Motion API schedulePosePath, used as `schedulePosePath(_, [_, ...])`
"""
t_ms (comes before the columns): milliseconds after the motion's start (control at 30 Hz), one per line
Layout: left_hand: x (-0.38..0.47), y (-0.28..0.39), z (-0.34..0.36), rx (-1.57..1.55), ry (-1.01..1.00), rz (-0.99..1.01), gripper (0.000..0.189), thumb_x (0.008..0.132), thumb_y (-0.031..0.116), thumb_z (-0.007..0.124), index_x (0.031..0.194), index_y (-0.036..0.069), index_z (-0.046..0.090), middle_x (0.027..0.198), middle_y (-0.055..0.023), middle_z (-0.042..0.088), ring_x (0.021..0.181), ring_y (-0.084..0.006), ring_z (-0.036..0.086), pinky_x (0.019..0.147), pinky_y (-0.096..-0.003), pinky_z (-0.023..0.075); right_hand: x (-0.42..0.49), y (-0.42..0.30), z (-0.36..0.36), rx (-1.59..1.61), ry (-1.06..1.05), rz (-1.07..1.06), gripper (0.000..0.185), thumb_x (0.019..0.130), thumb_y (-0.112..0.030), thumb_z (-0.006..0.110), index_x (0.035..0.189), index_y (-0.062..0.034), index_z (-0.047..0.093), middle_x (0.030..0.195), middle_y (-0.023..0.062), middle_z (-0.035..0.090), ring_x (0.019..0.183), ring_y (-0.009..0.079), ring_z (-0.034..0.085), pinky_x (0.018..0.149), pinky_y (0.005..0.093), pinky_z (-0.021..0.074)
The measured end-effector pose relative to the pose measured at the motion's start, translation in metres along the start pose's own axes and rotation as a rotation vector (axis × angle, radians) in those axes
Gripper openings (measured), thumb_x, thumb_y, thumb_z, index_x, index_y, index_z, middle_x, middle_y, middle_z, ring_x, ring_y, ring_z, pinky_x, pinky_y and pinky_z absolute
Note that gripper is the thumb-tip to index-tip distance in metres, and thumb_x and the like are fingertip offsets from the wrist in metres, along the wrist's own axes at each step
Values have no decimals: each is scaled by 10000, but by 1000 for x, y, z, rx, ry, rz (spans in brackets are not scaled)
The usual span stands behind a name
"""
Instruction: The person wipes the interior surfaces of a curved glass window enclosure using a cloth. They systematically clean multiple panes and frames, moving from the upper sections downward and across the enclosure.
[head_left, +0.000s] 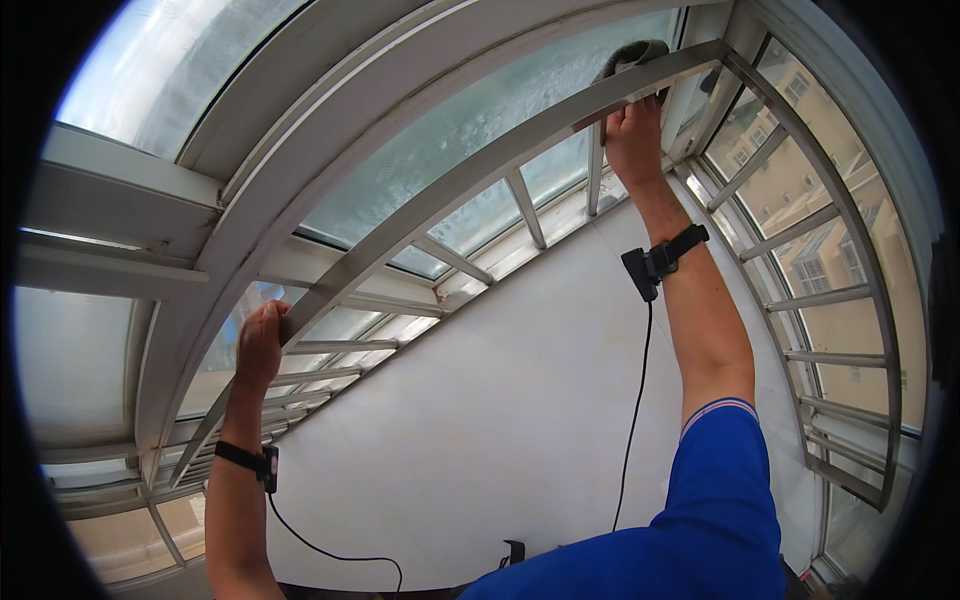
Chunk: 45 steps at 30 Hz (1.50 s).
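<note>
My left hand (259, 346) is closed around the flat top bar of a metal safety railing (465, 191), at the left of the view. My right hand (637, 142) reaches up behind that bar near the railing's corner. A dark grey cloth (636, 56) shows just above the bar there, against the window pane (450, 150). The bar hides part of my right fingers and the cloth's lower part, but the hand appears to hold it. The glass looks wet and streaked.
Upright railing bars (525, 208) stand between the top bar and the white sill (480, 390). A second railing side (862, 217) runs along the right-hand window, with a beige building (817, 247) outside. Cables (637, 420) hang from straps on both my forearms.
</note>
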<state>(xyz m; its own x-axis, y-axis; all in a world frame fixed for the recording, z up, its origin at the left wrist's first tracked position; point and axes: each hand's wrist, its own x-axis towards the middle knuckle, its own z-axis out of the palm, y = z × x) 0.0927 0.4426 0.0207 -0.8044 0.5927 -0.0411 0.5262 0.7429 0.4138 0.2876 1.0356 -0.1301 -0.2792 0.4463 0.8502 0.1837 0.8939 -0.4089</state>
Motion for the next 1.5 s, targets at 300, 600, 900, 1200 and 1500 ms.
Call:
schedulePosePath(300, [0, -5, 3, -164, -29, -90, 502, 1160, 380, 362, 978, 28, 671, 749, 2, 534, 698, -115, 471, 672, -322, 403, 27, 18, 27, -214, 102, -214, 494, 941, -193, 680, 1384, -3, 569, 1238, 265, 638, 1180, 482, 582, 1076, 528, 454])
schedulePosePath(600, [0, -4, 0, -156, -39, -86, 472, 1156, 333, 363, 1000, 19, 679, 702, 10, 491, 642, -111, 444, 625, -317, 378, 17, 65, 60, -387, -125, 77, 284, 1022, -308, 607, 1157, -64, 663, 1185, 158, 706, 1150, 346, 661, 1017, 434, 504])
schedulePosePath(900, [-1, -2, -2, -168, -57, -119, 506, 1149, 353, 342, 1041, 14, 702, 776, -17, 585, 699, -118, 500, 677, -316, 418, -8, 112, 85, -548, 110, -134, 308, 1003, -266, 616, 1198, -40, 691, 1198, 188, 715, 1139, 411, 662, 985, 462, 520])
schedulePosePath(1200, [-4, -9, -4, -307, -90, -173, 504, 1148, 357, 349, 1060, 14, 707, 845, 0, 632, 766, -95, 520, 729, -286, 434, -49, 118, 110, 31, 249, 755, 553, 1081, -359, 362, 1285, 102, 590, 1274, 373, 639, 1180, 530, 608, 1013, 498, 491])
schedulePosePath(1500, [-6, -6, -7, -298, -105, -188, 495, 1155, 375, 370, 1071, 14, 699, 873, 15, 628, 790, -82, 527, 755, -269, 441, -61, 96, 93, 23, 59, 1032, 492, 1061, -297, 385, 1239, 109, 597, 1343, 380, 609, 1261, 498, 595, 1102, 448, 471])
